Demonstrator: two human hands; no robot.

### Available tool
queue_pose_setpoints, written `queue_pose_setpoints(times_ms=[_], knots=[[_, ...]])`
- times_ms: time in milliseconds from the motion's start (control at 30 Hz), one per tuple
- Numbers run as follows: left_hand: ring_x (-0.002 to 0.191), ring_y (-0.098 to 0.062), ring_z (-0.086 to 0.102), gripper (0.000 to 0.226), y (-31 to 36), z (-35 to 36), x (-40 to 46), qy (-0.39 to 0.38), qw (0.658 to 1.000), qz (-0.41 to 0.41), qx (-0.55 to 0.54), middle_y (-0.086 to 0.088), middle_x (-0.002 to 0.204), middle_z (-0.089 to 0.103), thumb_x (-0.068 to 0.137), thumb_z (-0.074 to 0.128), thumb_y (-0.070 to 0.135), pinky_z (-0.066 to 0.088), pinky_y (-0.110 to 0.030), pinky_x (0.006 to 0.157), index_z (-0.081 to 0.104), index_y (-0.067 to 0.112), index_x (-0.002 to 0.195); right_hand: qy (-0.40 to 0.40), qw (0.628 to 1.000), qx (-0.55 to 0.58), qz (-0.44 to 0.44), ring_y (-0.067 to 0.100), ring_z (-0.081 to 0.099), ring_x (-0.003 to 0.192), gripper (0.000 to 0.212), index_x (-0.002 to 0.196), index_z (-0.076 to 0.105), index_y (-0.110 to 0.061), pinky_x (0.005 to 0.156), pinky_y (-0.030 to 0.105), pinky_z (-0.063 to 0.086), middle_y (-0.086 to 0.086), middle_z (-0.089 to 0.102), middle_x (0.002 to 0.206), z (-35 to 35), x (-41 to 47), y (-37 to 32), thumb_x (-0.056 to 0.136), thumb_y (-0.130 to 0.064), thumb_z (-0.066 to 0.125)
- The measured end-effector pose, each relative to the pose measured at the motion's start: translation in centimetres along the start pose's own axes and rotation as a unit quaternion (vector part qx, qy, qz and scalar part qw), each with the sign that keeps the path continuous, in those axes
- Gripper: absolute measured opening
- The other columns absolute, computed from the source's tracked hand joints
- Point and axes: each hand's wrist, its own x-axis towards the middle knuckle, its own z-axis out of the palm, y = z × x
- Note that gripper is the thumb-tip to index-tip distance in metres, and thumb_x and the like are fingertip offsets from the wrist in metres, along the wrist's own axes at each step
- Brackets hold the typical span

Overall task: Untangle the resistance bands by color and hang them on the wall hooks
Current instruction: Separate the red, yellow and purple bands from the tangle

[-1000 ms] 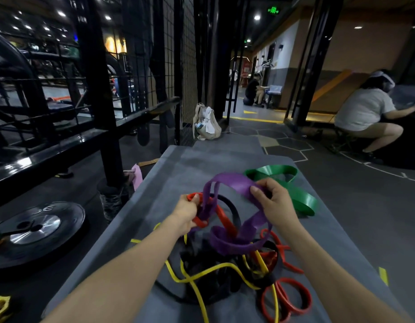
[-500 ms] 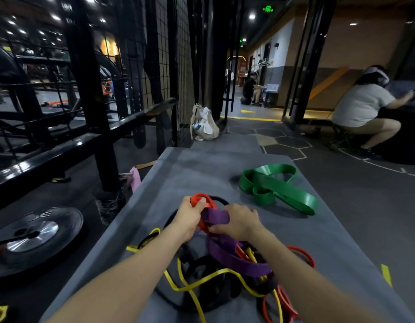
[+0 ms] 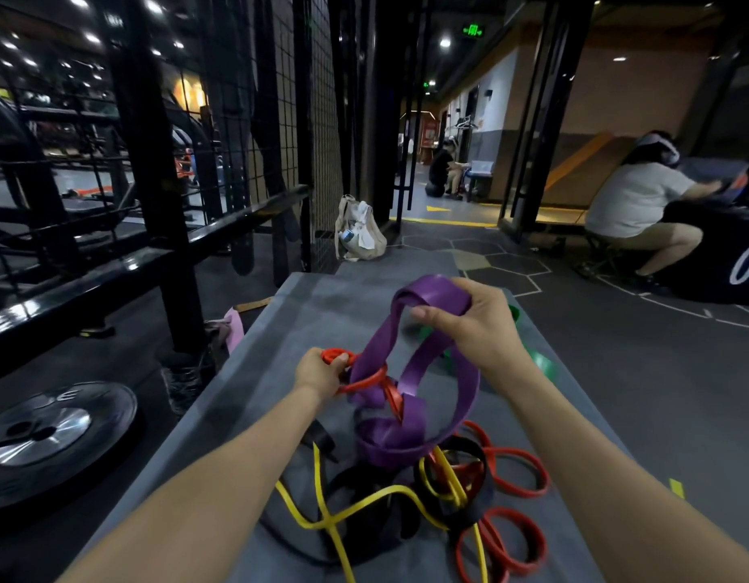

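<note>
Fingers [image 3: 437,315] of the right hand [image 3: 475,326] curl round the purple band [image 3: 431,372], now hoisted well above the grey table [image 3: 305,313], up from half a second ago when it lay low on the heap. Its lower loops remain knotted with the red band [image 3: 362,382], so purple isn't free yet. Left hand [image 3: 322,370] pinches red as before, anchoring it.
</note>
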Motion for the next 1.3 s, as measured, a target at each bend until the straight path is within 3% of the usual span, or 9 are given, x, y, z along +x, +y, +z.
queue_pose_setpoints(times_ms=[233,333,500,633,800,867,967,1167,1300], knots=[[0.076,-0.023,0.065,0.042,3.0,1.8,-5.3,-0.145,0.951,-0.142,-0.233,-0.009,0.1,0.068,0.094,0.042,0.049,0.057,-0.036,0.053,0.058,0.013,0.108,-0.038,0.998,-0.002,0.05,0.006,0.051,0.051,0.018,0.068,0.065,-0.016,0.057,0.021,0.044,-0.009,0.06,0.052,0.4,-0.4,1.2,0.067,-0.006,0.08],[0.093,-0.024,0.062,0.05,3.4,2.1,-6.5,-0.206,0.905,-0.185,-0.324,-0.009,0.119,0.063,0.092,0.044,0.051,0.052,-0.04,0.074,0.057,0.012,0.121,-0.043,0.997,0.029,0.061,0.001,0.048,0.046,0.02,0.067,0.063,-0.015,0.052,0.015,0.042,-0.01,0.058,0.048,0.6,-0.5,1.7,0.068,-0.003,0.078],[0.107,-0.031,0.054,0.041,3.6,3.1,-7.8,-0.258,0.857,-0.242,-0.375,-0.014,0.1,0.06,0.098,0.035,0.044,0.042,-0.047,0.092,0.058,0.012,0.107,0.017,0.988,0.138,0.065,0.013,0.059,0.06,0.02,0.071,0.068,-0.015,0.063,0.025,0.051,-0.003,0.067,0.061,0.4,-0.1,2.1,0.055,-0.014,0.081],[0.063,-0.025,0.066,0.023,2.4,2.9,-6.9,-0.163,0.847,-0.246,-0.443,-0.017,0.079,0.061,0.101,0.029,0.005,0.059,-0.034,0.054,0.052,0.002,0.102,0.074,0.973,0.212,0.054,0.012,0.061,0.061,0.013,0.065,0.07,-0.018,0.069,0.03,0.052,-0.005,0.067,0.061,-0.7,0.2,1.9,0.054,-0.019,0.077],[0.035,-0.017,0.058,0.023,0.4,2.5,-5.0,-0.075,0.852,-0.268,-0.443,-0.018,0.078,0.052,0.1,0.024,-0.001,0.047,-0.02,0.034,0.047,-0.002,0.101,0.103,0.957,0.266,0.054,0.005,0.058,0.054,0.017,0.071,0.066,-0.014,0.07,0.028,0.048,-0.009,0.064,0.056,-1.4,-0.1,2.0,0.056,-0.014,0.074],[0.051,-0.025,0.065,0.03,0.5,2.4,-6.1,-0.095,0.843,-0.284,-0.446,-0.021,0.076,0.058,0.102,0.018,0.004,0.054,-0.024,0.044,0.047,-0.003,0.096,0.104,0.95,0.289,0.057,0.006,0.059,0.055,0.017,0.068,0.068,-0.016,0.067,0.027,0.051,-0.008,0.065,0.058,-1.2,-0.2,2.0,0.053,-0.016,0.076],[0.112,-0.042,0.057,0.038,0.9,2.7,-7.3,-0.143,0.829,-0.312,-0.441,-0.032,0.12,0.055,0.104,0.016,0.019,0.052,-0.046,0.082,0.033,0.004,0.135,0.104,0.947,0.296,0.062,0.005,0.058,0.054,0.019,0.073,0.063,-0.013,0.067,0.025,0.048,-0.009,0.064,0.057,-1.4,0.1,1.9,0.057,-0.013,0.073],[0.095,-0.035,0.059,0.027,3.5,3.4,-6.6,-0.103,0.795,-0.267,-0.535,-0.027,0.103,0.058,0.102,0.022,0.006,0.05,-0.039,0.086,0.046,-0.005,0.109,0.085,0.95,0.294,0.066,0.004,0.059,0.054,0.014,0.073,0.065,-0.012,0.063,0.022,0.049,-0.007,0.066,0.058,-1.6,-0.3,1.5,0.063,-0.01,0.075],[0.028,-0.018,0.053,0.029,2.6,2.1,-5.4,-0.002,0.848,-0.254,-0.464,-0.018,0.045,0.055,0.098,0.024,-0.006,0.044,-0.02,0.031,0.038,0.0,0.073,0.151,0.909,0.387,0.04,0.002,0.058,0.055,0.043,0.072,0.067,-0.016,0.056,0.014,0.046,-0.007,0.067,0.062,-4.4,0.5,1.0,0.038,-0.024,0.091]])
